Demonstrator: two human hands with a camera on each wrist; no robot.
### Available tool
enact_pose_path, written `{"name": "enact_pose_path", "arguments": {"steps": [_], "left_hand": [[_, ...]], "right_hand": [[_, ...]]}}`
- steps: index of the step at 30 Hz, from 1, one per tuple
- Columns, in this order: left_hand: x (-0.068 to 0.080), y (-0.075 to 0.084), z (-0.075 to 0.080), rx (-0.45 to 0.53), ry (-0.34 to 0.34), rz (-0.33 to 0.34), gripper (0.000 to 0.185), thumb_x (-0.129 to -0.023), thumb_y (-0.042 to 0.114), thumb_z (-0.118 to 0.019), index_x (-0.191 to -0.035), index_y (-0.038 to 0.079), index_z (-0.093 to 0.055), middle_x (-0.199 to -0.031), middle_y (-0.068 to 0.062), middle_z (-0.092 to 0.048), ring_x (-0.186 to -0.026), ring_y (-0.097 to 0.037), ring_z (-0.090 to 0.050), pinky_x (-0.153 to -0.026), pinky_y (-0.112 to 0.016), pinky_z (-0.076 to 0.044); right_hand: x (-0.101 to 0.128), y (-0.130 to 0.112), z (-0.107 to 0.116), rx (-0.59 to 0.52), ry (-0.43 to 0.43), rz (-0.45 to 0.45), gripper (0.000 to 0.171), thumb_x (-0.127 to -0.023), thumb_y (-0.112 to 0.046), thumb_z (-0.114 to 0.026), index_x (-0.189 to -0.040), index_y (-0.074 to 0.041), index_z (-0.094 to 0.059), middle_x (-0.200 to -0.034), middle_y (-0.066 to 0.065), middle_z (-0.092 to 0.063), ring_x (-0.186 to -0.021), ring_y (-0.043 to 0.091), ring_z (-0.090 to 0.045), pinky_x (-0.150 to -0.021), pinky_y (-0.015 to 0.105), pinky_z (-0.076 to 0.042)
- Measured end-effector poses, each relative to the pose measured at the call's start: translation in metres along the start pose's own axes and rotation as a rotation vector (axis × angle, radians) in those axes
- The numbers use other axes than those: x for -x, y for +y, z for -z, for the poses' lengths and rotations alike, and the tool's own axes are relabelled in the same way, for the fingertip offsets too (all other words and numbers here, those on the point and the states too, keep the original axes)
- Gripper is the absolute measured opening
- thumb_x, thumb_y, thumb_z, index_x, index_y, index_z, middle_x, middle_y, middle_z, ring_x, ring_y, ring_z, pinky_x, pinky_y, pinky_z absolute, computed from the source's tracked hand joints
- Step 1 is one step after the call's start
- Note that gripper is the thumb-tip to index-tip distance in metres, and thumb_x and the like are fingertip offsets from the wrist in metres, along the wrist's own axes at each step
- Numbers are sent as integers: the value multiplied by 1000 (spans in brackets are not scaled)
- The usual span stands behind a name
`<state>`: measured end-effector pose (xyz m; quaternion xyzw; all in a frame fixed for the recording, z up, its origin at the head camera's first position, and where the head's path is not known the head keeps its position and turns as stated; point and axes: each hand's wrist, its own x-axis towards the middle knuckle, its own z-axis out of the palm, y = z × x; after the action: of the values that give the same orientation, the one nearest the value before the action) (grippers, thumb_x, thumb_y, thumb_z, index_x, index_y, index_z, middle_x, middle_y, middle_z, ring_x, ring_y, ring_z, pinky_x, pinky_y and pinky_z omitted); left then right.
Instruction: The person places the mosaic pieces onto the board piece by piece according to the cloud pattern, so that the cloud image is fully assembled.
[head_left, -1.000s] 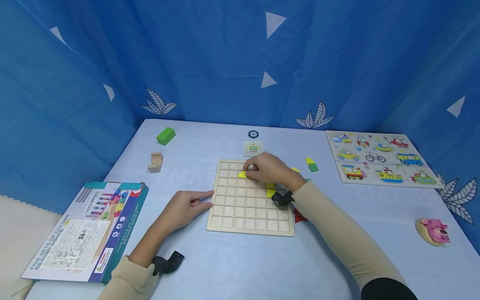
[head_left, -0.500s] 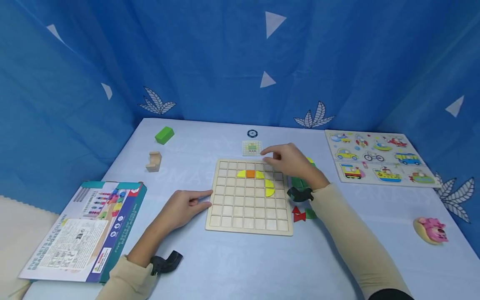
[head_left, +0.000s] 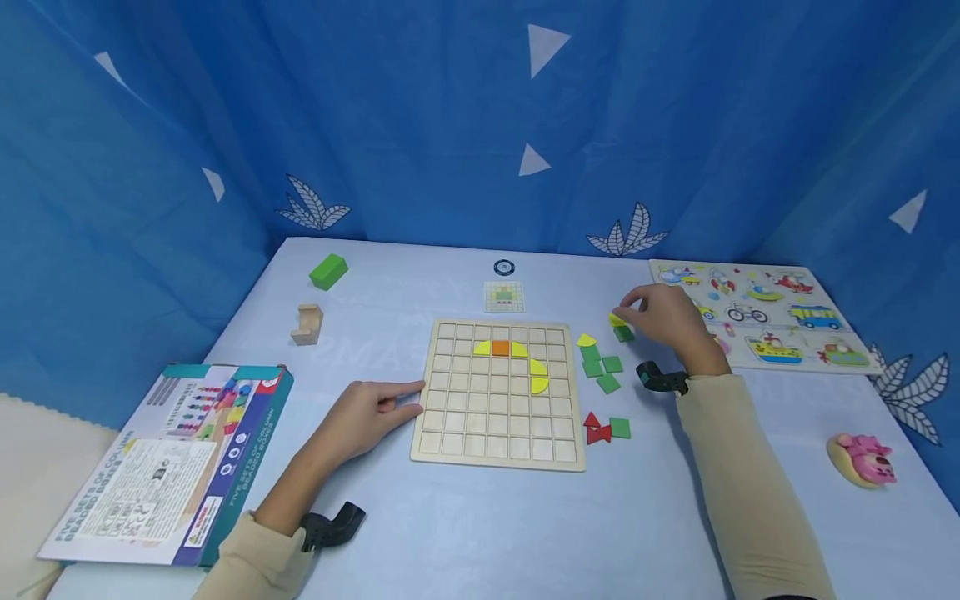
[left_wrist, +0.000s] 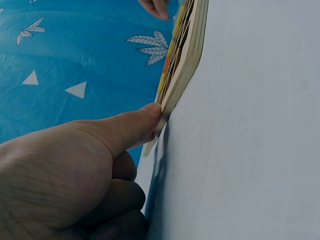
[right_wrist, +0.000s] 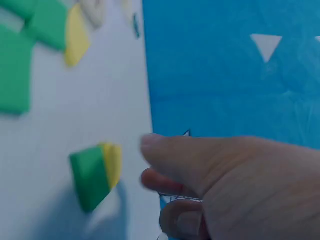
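A wooden grid board (head_left: 465, 425) lies on the table with an orange square (head_left: 500, 348) set between two yellow pieces, and two more yellow pieces (head_left: 537, 377) down its right side. My left hand (head_left: 371, 417) rests thumb and index fingertips against the board's left edge; in the left wrist view the thumb lies along that edge. Beyond the board's right side, my right hand (head_left: 671, 321) hovers beside a yellow piece (right_wrist: 114, 162) and a green square (right_wrist: 90, 177). In the right wrist view its fingertips are a small gap from that yellow piece, holding nothing.
Several green squares (head_left: 592, 367), a yellow piece (head_left: 587, 340) and red triangles (head_left: 598, 434) lie right of the board. A pattern card (head_left: 504, 297) is behind it. A vehicle puzzle (head_left: 765, 321), pink figure (head_left: 870, 461), boxed toy (head_left: 165, 467) and green block (head_left: 328, 272) stand around.
My right hand has left a yellow piece beside the orange square and moved right, off the board, to the loose yellow piece. My left hand stays at the board's edge.
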<state>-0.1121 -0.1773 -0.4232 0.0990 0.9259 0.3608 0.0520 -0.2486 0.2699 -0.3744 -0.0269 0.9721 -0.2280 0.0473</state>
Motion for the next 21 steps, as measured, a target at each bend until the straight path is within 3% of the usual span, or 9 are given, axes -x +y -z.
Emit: {"name": "enact_pose_path", "arguments": {"steps": [5,14,21], "left_hand": [[0,1,1,-2,2,-2,40,-90,29,-81,-129,19,-74,-52,5,-39,-48,-10,-34,-48,-27,-28],[1,2,1,-8,-1,4,40,-91,30,-80,-129,19,-74,-52,5,-40,-48,-10,-34,-47,-27,-28],[1,2,0,-11,0,2,40,-90,29,-80,-129,19,-74,-52,5,-40,-48,-11,-35,-47,-27,-28]], "right_hand": [[0,2,-4,60,-33,-72,43,-91,-46,-75,-106,-5,-74,-95,15,-62,-89,32,-52,-70,42,-44],[-2,-6,-15,137,-38,-37,38,-92,-37,-76,-107,-2,-73,-85,11,-66,-85,31,-56,-70,41,-44],[-4,-7,-22,175,-26,9,29,-94,-27,-72,-107,-1,-74,-92,13,-69,-85,30,-57,-70,40,-45]]}}
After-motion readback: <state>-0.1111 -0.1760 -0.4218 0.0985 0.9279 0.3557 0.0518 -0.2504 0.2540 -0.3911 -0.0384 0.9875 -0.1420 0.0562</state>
